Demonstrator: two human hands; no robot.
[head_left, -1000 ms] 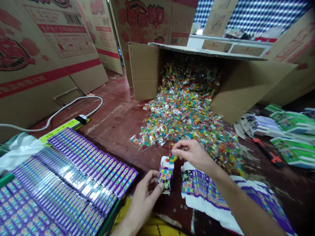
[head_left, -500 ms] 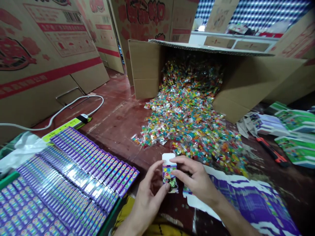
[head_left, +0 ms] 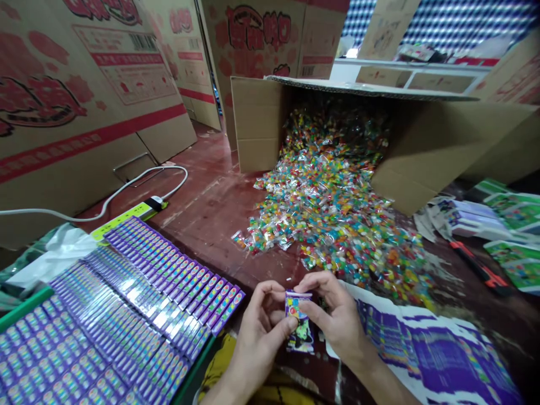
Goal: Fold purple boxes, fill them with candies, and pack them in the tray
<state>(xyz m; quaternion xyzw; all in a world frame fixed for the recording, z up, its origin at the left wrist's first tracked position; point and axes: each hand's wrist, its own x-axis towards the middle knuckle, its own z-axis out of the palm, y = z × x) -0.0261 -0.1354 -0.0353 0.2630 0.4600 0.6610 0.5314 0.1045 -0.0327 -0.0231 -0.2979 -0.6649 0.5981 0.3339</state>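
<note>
Between my two hands is a small purple candy box (head_left: 300,326), upright, its printed front facing me. My left hand (head_left: 264,332) grips its left side, thumb across the front. My right hand (head_left: 333,315) holds the upper right, thumb on the front and fingers at the top edge, where the flap looks folded down. Beyond my hands lies a heap of clear packets of colourful candy (head_left: 329,208), spilling from an open cardboard carton (head_left: 259,124). By my right forearm are stacked flat purple box blanks (head_left: 439,349).
Rows of filled purple boxes (head_left: 169,270) stand in a green tray (head_left: 25,308) at left. Behind them are a yellow-green power strip (head_left: 126,219) and a white cable (head_left: 105,205). A red-and-black tool (head_left: 478,267) and green printed packs (head_left: 517,261) lie at right. Large cartons (head_left: 126,84) stand behind.
The white top flap, which stood up from the box, is now folded down under my fingers. The whole view has shifted slightly. Both hands stay on the box.
</note>
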